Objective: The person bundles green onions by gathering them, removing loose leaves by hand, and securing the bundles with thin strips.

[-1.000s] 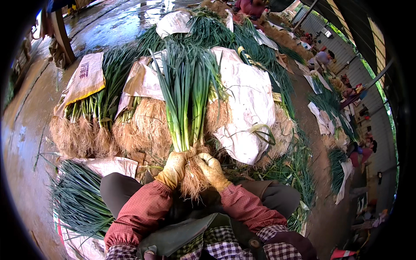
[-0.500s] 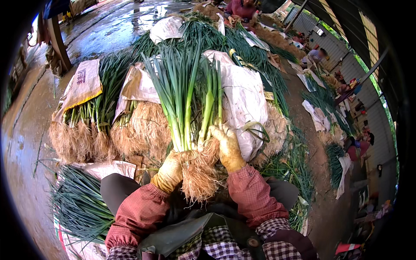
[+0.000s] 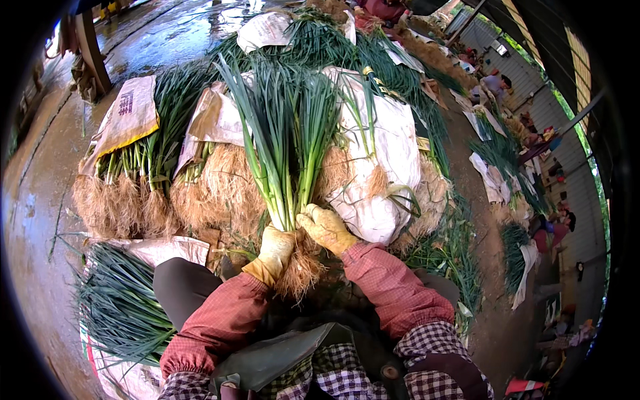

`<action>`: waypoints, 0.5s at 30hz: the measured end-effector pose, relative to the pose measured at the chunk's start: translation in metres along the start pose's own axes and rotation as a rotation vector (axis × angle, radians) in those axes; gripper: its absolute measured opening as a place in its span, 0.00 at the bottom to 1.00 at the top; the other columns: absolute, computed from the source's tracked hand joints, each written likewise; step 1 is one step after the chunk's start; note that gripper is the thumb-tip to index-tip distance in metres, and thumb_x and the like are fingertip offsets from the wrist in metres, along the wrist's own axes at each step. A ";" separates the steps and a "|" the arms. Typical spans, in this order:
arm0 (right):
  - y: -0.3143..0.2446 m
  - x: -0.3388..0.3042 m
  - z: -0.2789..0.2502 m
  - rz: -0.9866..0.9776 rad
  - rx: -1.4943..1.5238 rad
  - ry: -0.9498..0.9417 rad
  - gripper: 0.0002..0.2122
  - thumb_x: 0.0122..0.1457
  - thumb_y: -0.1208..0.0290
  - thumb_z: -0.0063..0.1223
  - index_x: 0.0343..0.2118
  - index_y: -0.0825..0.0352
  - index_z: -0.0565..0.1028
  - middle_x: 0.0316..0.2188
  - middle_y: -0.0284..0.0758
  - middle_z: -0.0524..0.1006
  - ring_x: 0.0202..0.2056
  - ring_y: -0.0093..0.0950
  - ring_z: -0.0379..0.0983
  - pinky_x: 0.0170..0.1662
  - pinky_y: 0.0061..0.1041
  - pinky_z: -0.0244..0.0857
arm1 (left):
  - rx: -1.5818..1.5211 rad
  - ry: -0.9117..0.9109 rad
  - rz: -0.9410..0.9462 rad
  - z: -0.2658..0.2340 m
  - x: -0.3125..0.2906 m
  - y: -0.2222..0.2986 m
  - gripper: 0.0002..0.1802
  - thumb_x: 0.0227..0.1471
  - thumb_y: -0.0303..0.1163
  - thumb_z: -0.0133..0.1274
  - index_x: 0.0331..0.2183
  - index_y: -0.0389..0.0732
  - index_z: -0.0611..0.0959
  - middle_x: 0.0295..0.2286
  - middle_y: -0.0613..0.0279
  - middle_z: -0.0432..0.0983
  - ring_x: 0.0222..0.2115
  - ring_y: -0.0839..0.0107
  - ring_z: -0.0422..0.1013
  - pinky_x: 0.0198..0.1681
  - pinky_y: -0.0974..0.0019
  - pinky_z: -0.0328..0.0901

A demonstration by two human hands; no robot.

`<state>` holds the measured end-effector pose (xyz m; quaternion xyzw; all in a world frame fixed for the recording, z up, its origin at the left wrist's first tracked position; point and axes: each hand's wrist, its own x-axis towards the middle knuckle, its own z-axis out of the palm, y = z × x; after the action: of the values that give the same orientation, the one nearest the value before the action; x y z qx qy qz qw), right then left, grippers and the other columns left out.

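Since the earlier frame, our yellow-gloved right hand (image 3: 327, 228) has moved inward, and one thin green plant with a tan root tuft (image 3: 377, 180) has come to lie on the wrinkled white woven sack (image 3: 397, 150), between one and two o'clock of our hands. We have the tall bunch of long green leaves, pale stalks and tan roots (image 3: 273, 173) upright before us, its leaves fanning toward twelve and its roots hanging toward six.

Our yellow-gloved left hand (image 3: 271, 252) wraps the base from the seven o'clock side, closed around the stalks just above the roots. Our right hand touches the base from about three o'clock, fingers bent; we cannot tell whether they pinch a stalk.

We judge the bunch fairly light but top-heavy: leaves bendy and easily creased, stalks firmer and probably slick if damp, roots wiry and prone to snag. We do best gripping the pale shanks right above the roots, snugly without crushing.

At ten o'clock, rooted green bundles (image 3: 123, 200) lie partly under a pinkish-white sack with a yellow edge (image 3: 128, 117); at eight, we see a heap of dark green leaves (image 3: 127, 307).
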<state>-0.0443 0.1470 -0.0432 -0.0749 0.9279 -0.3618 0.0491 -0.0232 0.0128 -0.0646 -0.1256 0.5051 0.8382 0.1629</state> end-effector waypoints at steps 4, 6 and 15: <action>-0.013 -0.027 0.014 -0.237 -0.219 0.070 0.06 0.54 0.71 0.44 0.26 0.67 0.68 0.19 0.42 0.71 0.25 0.40 0.71 0.24 0.32 0.63 | 0.093 0.087 0.031 -0.009 0.004 -0.008 0.07 0.38 0.18 0.55 0.27 0.31 0.77 0.17 0.60 0.72 0.13 0.72 0.66 0.15 0.71 0.61; -0.012 -0.046 0.011 -0.355 -0.002 0.120 0.05 0.56 0.71 0.45 0.28 0.67 0.68 0.18 0.39 0.69 0.20 0.33 0.69 0.25 0.29 0.64 | 0.031 0.068 -0.100 -0.017 0.006 -0.004 0.05 0.38 0.20 0.56 0.24 0.30 0.78 0.15 0.59 0.71 0.12 0.71 0.65 0.14 0.71 0.59; 0.052 -0.003 0.021 0.392 1.078 0.056 0.10 0.56 0.69 0.46 0.35 0.70 0.73 0.32 0.31 0.74 0.33 0.22 0.70 0.35 0.17 0.64 | -0.051 -0.020 -0.148 0.002 -0.003 -0.001 0.05 0.40 0.20 0.52 0.26 0.32 0.78 0.18 0.60 0.72 0.15 0.71 0.67 0.17 0.72 0.61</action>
<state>-0.0439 0.1711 -0.0939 0.1439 0.6097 -0.7699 0.1217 -0.0199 0.0141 -0.0635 -0.1583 0.4713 0.8376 0.2264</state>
